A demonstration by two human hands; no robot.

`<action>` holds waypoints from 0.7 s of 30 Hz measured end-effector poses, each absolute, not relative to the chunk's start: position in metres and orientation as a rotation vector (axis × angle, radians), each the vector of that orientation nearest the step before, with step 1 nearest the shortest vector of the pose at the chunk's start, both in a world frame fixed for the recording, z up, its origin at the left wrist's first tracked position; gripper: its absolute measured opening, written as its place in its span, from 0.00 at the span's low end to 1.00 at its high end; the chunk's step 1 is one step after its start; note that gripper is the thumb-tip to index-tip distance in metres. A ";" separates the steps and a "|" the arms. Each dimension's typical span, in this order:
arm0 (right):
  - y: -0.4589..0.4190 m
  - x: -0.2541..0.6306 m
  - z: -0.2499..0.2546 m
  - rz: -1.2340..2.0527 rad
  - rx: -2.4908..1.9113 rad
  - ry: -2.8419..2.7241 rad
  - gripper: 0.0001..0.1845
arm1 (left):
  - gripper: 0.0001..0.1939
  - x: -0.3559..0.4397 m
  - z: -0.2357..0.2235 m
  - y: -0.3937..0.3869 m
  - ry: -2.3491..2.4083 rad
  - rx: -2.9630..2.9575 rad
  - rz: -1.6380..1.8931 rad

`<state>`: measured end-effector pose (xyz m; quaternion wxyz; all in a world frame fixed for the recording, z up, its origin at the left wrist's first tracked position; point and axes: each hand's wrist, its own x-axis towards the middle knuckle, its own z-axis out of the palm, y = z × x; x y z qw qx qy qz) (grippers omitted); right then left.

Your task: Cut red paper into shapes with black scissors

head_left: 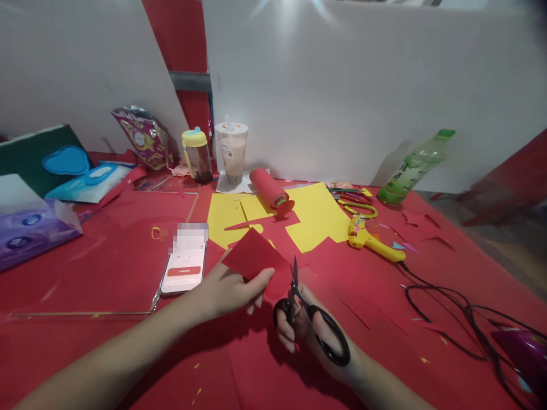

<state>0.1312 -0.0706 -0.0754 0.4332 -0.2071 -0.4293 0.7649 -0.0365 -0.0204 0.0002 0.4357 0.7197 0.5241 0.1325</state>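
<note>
My left hand pinches a piece of red paper between thumb and fingers, above the table. In my right hand is a pair of black-handled scissors, thumb through the larger loop and fingers at the other. The blades point up and away from me, at the right edge of the red paper. How far the blades are parted is hard to see. Beyond the hands lie sheets of yellow paper and a red paper-wrapped cylinder. A lit smartphone lies left of my left hand.
A yellow glue gun and its black cable lie on the right. Behind stand a green-capped bottle, a milk tea cup and a yellow-lidded bottle. Purple tissue pack and wipes lie left.
</note>
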 end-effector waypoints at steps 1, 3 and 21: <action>-0.070 0.131 -0.075 1.905 -0.514 -1.076 0.21 | 0.27 -0.037 0.000 -0.020 1.292 1.796 0.336; -0.070 0.132 -0.076 1.898 -0.511 -1.106 0.20 | 0.27 -0.039 -0.001 -0.020 1.269 1.805 0.344; -0.070 0.131 -0.077 1.888 -0.506 -1.144 0.21 | 0.26 -0.045 -0.006 -0.015 1.250 1.848 0.421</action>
